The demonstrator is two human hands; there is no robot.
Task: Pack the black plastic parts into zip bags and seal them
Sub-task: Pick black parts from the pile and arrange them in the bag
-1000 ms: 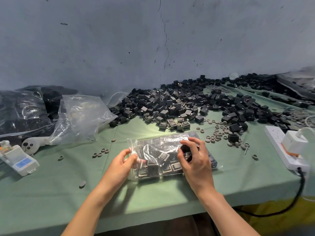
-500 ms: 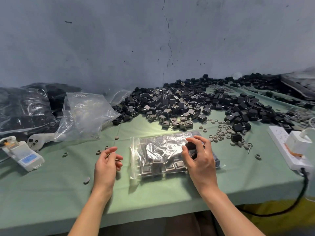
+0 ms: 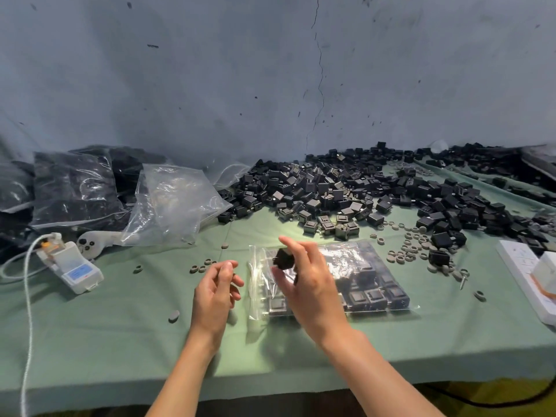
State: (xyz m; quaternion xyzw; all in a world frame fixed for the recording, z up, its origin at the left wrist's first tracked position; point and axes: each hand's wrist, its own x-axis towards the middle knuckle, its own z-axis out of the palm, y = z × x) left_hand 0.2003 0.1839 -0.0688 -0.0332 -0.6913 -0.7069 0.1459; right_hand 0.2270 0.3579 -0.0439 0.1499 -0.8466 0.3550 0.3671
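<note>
Fingers (image 3: 291,243) and thumb of my right hand (image 3: 311,285) pinch one black part (image 3: 282,258) just above the open left end of the zip bag (image 3: 364,267). The bag lies flat on the desk (image 3: 120,326), partly filled. My left hand (image 3: 215,288) hovers beside the bag's mouth, loosely curled, holding nothing. I judge the part light, rigid and smooth, best pinched across its flat sides. The bag is thin, slippery film that sags, so its mouth wants holding at the lip.
</note>
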